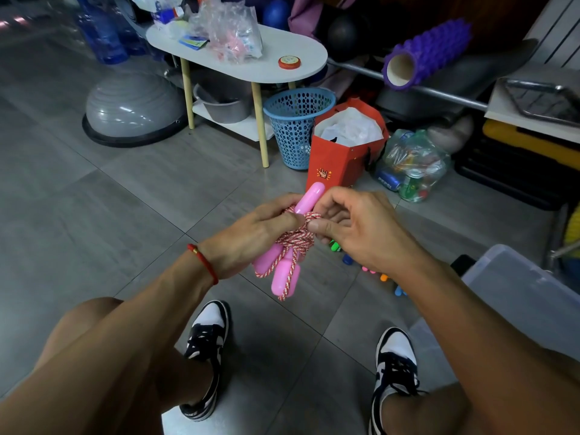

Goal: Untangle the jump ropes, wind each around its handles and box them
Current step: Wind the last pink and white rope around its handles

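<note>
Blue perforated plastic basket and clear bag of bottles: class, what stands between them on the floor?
In the head view, a red paper bag stuffed with white plastic stands between them.

We see both bare forearms reaching forward and converging in front of the bent knees, the hands meeting close together at mid-frame. The left hand [251, 237] has its back turned up toward us, wrist bent slightly, fingers curled round the pink plastic jump-rope handles wound with red-and-white twisted cord [287, 246] (a thin red string bracelet with a small gold bead [204, 263] sits on that wrist). The right hand [354, 227] comes in from the right, its thumb pressed flat against the cord windings and its fingers curled behind them, pinching the cord just beside the left hand's fingers.
</note>
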`<state>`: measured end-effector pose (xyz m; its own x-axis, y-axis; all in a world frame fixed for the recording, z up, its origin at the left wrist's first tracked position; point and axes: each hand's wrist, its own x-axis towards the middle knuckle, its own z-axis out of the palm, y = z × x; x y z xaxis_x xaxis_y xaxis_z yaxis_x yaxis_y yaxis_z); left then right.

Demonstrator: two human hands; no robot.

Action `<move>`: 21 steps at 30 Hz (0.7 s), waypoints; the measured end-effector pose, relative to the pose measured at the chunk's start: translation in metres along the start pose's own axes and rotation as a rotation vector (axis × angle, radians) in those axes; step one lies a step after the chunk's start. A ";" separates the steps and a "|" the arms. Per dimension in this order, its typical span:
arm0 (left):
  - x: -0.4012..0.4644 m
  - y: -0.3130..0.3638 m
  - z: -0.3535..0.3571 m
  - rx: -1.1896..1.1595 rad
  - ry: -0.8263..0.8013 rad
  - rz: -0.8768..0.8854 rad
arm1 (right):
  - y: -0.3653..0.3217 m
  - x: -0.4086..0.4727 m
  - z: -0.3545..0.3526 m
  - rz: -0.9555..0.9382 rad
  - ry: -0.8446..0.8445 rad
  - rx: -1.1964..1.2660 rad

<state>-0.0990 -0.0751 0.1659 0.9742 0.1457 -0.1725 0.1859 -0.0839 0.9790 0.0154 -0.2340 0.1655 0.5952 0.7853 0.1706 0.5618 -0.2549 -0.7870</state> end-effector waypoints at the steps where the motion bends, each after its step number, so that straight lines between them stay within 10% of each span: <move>1: 0.000 0.000 -0.001 0.009 -0.011 0.003 | -0.001 0.000 0.001 0.003 0.011 0.004; 21: 0.001 -0.008 0.003 0.111 0.113 0.102 | -0.003 0.001 0.008 0.056 0.096 0.126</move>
<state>-0.0988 -0.0776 0.1579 0.9694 0.2397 -0.0532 0.1056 -0.2113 0.9717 0.0098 -0.2277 0.1627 0.6790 0.7129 0.1755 0.4532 -0.2190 -0.8641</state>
